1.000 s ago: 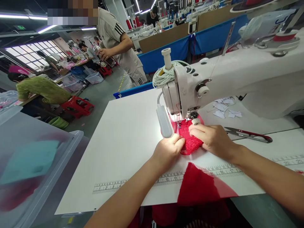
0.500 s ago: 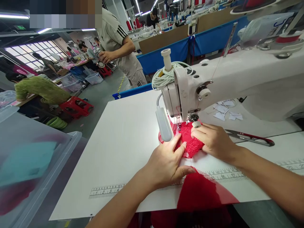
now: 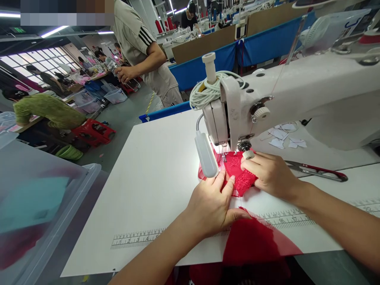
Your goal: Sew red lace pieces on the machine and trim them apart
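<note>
Red lace fabric [image 3: 242, 183] lies under the presser foot [image 3: 224, 157] of a white sewing machine [image 3: 299, 95]. My left hand [image 3: 212, 202] rests on its near left edge, fingers stretched and lying flat, thumb out to the right. On the fabric's right side is my right hand [image 3: 271, 174], its fingers bent and pinching the edge. More red cloth [image 3: 252, 239] hangs over the table's front edge, below my left thumb. A grey lamp [image 3: 206, 154] partly hides the fabric's left part.
Thread snips [image 3: 319, 171] and white paper scraps [image 3: 280, 134] lie right of the needle. A printed ruler [image 3: 138, 238] runs along the white table [image 3: 148, 170]. A clear plastic bin [image 3: 89, 186] stands at left. Beyond the table a person [image 3: 145, 51] stands holding something.
The camera view has shifted slightly. Both hands keep nearly the same place on the red lace fabric, and the left fingers sit a little closer together.
</note>
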Demonstrator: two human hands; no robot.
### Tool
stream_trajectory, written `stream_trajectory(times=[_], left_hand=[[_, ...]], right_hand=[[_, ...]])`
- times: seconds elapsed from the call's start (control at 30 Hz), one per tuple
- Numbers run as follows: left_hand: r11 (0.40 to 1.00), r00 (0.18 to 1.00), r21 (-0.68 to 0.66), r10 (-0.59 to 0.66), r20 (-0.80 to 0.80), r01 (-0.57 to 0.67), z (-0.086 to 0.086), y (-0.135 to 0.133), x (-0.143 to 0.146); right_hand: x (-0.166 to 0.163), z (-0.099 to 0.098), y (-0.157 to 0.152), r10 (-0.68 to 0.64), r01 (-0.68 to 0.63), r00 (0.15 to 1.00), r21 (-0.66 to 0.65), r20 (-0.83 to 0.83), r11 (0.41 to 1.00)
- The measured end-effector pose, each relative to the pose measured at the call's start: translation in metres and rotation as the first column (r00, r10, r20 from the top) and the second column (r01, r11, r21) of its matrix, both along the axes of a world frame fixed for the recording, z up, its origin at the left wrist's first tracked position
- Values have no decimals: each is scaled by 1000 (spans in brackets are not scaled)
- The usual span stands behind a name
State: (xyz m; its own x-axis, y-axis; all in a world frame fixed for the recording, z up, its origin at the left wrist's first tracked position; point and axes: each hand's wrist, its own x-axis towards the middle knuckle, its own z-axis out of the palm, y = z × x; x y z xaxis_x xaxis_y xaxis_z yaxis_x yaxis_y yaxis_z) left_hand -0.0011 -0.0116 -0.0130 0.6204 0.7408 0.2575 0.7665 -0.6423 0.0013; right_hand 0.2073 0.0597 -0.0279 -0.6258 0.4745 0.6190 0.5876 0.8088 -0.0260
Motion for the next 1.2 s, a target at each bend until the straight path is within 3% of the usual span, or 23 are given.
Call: stream_trajectory(times=[0.43, 0.97, 1.2], left_hand=[[1000, 999, 17, 20, -37, -19, -7, 4, 0], [998, 997, 20, 65, -29, -64, -7, 10, 0], [997, 997, 60, 44, -70, -39, -7, 5, 0]], right_hand=[[0, -3, 5, -35, 35, 999, 12, -12, 999], [-4, -1, 6, -55, 64, 996, -132, 66, 989], [-5, -5, 8, -67, 75, 996, -131, 62, 989]])
